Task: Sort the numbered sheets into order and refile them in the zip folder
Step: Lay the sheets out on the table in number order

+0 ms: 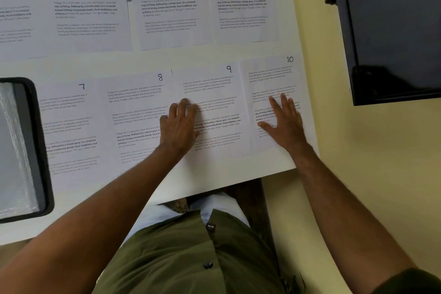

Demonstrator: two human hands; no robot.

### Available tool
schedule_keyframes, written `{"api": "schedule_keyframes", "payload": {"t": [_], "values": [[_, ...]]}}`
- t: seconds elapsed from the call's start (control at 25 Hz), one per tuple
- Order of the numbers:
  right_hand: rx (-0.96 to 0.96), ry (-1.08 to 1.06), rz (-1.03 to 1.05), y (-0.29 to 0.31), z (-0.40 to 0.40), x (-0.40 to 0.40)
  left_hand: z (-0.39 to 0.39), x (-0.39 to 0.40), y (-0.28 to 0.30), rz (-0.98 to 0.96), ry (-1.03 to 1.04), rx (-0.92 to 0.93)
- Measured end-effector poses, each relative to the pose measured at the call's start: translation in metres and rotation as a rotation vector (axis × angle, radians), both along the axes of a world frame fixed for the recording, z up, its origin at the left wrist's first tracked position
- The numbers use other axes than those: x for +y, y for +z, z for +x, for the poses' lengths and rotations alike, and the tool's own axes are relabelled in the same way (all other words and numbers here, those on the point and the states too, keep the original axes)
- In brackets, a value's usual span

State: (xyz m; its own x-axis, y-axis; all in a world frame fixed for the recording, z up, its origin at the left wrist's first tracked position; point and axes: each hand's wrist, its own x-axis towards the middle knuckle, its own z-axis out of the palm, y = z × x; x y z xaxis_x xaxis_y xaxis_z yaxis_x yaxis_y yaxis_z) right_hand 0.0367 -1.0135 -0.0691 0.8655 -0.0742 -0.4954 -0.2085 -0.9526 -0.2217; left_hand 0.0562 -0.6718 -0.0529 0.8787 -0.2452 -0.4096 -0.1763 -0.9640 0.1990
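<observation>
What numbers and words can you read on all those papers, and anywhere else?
"7" on the sheet beside the zip folder.
"8" on the next sheet.
"9" on the sheet under the left hand.
"10" on the sheet under the right hand.
"Village life is a peaceful, close-knit, and nature-connected way of living" on the sheets; other lines are partly blurred.
Shirt tag: too small.
Far row's numbers: out of view.

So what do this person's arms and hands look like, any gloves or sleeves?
No gloves: the left hand and right hand are bare, with no rings or watch showing. Both forearms are uncovered. An olive-green sleeve shows on the right arm, matching the buttoned shirt.
</observation>
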Motion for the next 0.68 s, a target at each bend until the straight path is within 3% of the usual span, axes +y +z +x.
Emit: {"api": "schedule_keyframes", "payload": {"t": [0.68], "values": [[0.011,-0.096,0.020,0.006,0.000,0.010,-0.001,0.002,-0.004,-0.002,-0.016,-0.004]]}}
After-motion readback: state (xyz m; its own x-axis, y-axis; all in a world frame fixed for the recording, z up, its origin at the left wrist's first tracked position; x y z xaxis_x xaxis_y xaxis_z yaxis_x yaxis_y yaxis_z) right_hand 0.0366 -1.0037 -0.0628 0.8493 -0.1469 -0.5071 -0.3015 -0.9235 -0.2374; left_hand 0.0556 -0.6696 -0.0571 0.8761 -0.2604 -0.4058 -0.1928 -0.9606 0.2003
